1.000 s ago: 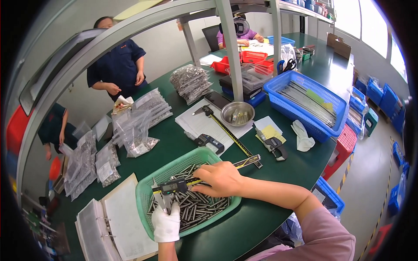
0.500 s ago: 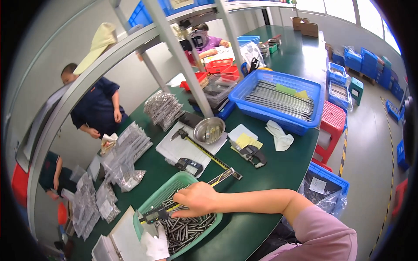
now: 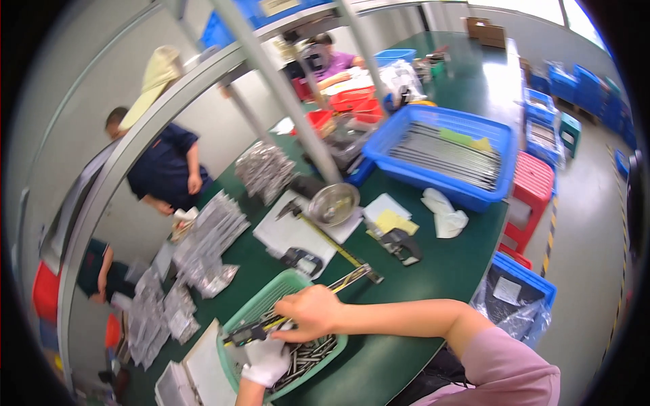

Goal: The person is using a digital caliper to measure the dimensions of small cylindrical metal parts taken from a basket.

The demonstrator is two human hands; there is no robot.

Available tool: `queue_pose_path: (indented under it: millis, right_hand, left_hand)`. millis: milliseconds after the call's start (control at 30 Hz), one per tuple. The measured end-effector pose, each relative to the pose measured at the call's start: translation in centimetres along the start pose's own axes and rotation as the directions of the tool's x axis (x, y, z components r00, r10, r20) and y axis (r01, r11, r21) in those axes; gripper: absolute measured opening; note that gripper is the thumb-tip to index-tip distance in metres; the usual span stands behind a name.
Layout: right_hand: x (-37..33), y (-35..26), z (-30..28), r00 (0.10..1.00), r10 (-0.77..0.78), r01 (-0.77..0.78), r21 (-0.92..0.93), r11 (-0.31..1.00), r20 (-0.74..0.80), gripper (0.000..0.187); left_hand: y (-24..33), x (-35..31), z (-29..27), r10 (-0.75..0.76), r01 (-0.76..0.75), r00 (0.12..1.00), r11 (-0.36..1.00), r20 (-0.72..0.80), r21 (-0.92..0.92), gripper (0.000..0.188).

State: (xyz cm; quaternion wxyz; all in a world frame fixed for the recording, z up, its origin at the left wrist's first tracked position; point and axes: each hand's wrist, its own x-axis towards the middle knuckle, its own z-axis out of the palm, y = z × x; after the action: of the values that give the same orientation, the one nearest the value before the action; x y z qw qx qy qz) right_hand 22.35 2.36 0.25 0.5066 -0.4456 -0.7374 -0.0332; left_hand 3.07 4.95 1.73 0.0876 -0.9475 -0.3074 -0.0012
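Measuring work sits mid-stride, as I judge it. My bare right hand (image 3: 313,312) is wrapped around the beam of a long digital caliper with a dark readout block and yellowish scale (image 3: 291,320), holding it across the rim of the green plastic mesh basket (image 3: 261,306). My left hand, in a white cloth glove (image 3: 267,362), is down in the basket among the short grey metal pins (image 3: 308,357), fingers curled at the caliper's readout end; I cannot tell whether it pinches a pin there or only steadies the tool. The caliper lies slanted, its tail pointing up-right over the dark green tabletop (image 3: 433,271).

Progress is hard to read. The basket holds a good heap of pins, and nothing shows which are checked and which are not. I would guess plenty remains.

Beyond the basket, a second dark caliper (image 3: 302,257) rests on a white paper sheet (image 3: 288,233), a round steel bowl (image 3: 333,201) stands near it, and a large blue plastic crate of long metal rods (image 3: 447,152) sits further right. Clear bags of small parts (image 3: 203,237) are piled to the left, where other people stand.
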Motion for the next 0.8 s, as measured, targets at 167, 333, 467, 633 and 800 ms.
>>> queue_pose_path:
  millis: [167, 333, 467, 633, 800]
  right_hand:
    - [-0.2, 0.5, -0.7, 0.999, -0.035, 0.033, -0.051, 0.998, -0.034, 0.036]
    - [-0.3, 0.1, -0.8, 0.996, -0.038, 0.039, 0.012, 0.999, -0.080, 0.035]
    - [-0.4, -0.3, -0.9, 0.997, -0.047, 0.048, 0.012, 0.999, -0.055, 0.035]
    - [-0.4, 0.4, -0.4, 0.996, 0.018, -0.017, 0.010, 1.000, -0.086, 0.035]
    - [0.3, 0.4, -0.4, 0.991, 0.128, -0.125, 0.074, 0.989, -0.032, 0.033]
  left_hand:
    - [-2.4, 2.5, 6.3, 0.042, -0.065, 0.992, 0.980, -0.121, -0.187, 0.044]
    - [-0.7, 4.0, 4.6, 0.099, -0.159, 0.857, 0.984, -0.506, -0.077, 0.044]
    - [-0.2, 4.7, 5.3, -0.050, -0.031, 0.921, 0.979, -0.386, -0.202, 0.048]
    - [-0.5, 5.9, 6.4, -0.087, 0.066, 0.984, 0.989, -0.157, -0.133, 0.046]
    - [-0.7, 2.6, 0.4, 0.069, -0.080, 0.989, 0.994, -0.130, -0.074, 0.041]
